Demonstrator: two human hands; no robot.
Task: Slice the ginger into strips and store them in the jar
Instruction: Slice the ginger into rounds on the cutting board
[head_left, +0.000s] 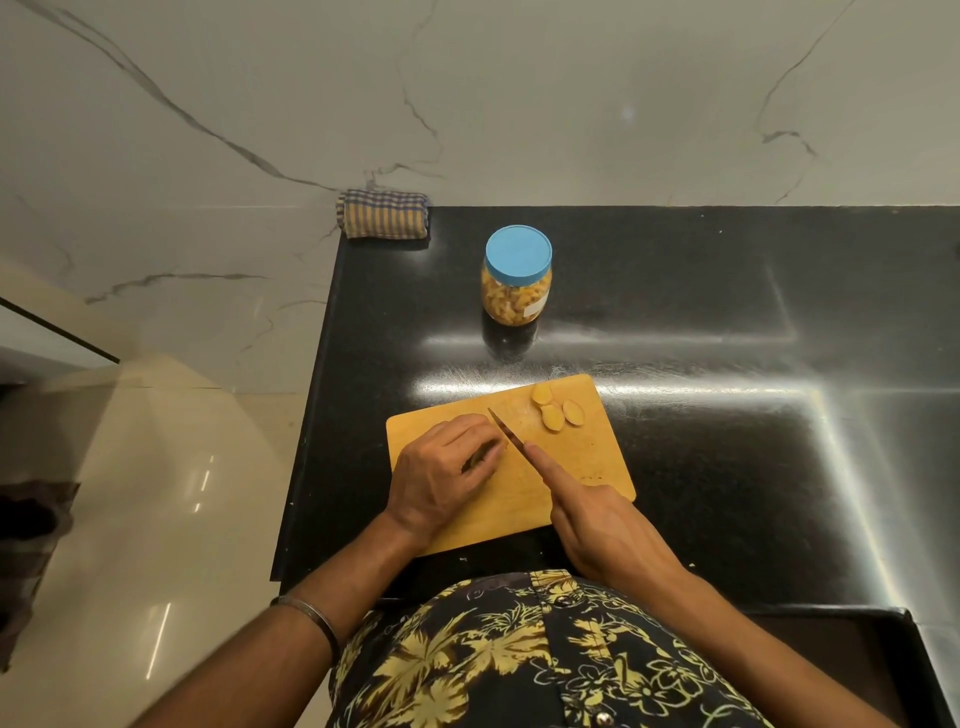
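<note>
A wooden cutting board (582, 467) lies on the black counter in front of me. My left hand (441, 473) rests on its left half with fingers curled over a piece of ginger that is almost wholly hidden. My right hand (602, 525) grips a knife (506, 430), index finger stretched along the blade's back; the blade stands right beside my left fingertips. Three ginger slices (557, 409) lie near the board's far right corner. A clear jar (517, 278) with a blue lid on it, filled with yellowish pieces, stands behind the board.
A folded checked cloth (382, 214) sits at the counter's (727, 322) far left corner against the marble wall. The counter's left edge drops to a glossy beige floor (171, 519). A dark tray-like edge (857, 623) shows at the near right.
</note>
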